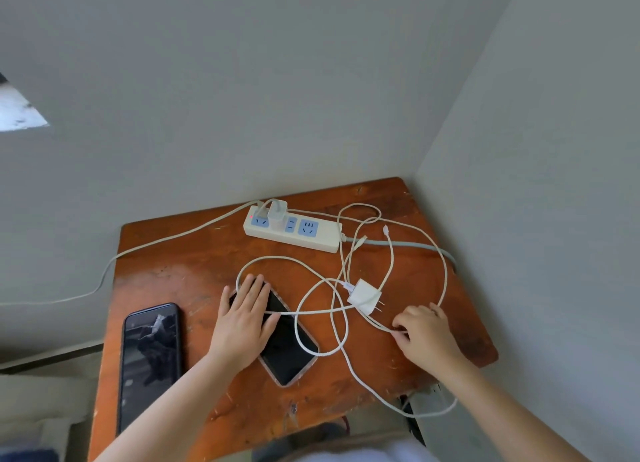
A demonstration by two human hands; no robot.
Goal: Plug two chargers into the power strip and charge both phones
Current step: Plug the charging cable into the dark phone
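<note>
A white power strip [294, 231] lies at the back of the wooden table [194, 261], with one white charger [277, 212] plugged into it. A second white charger [365, 297] lies loose on its side, prongs out, among tangled white cables [332, 323]. My left hand [244, 323] rests flat on a black phone in a clear case [289, 351] at the table's middle. My right hand [426, 337] pinches a white cable just right of the loose charger. Another black phone [150, 357] lies at the left edge.
The table stands in a corner, with grey walls behind and to the right. The strip's grey power cord [398, 243] runs off the right edge. A long white cable [104, 274] trails off the table's left side. Two loose cable ends [386, 229] lie beside the strip.
</note>
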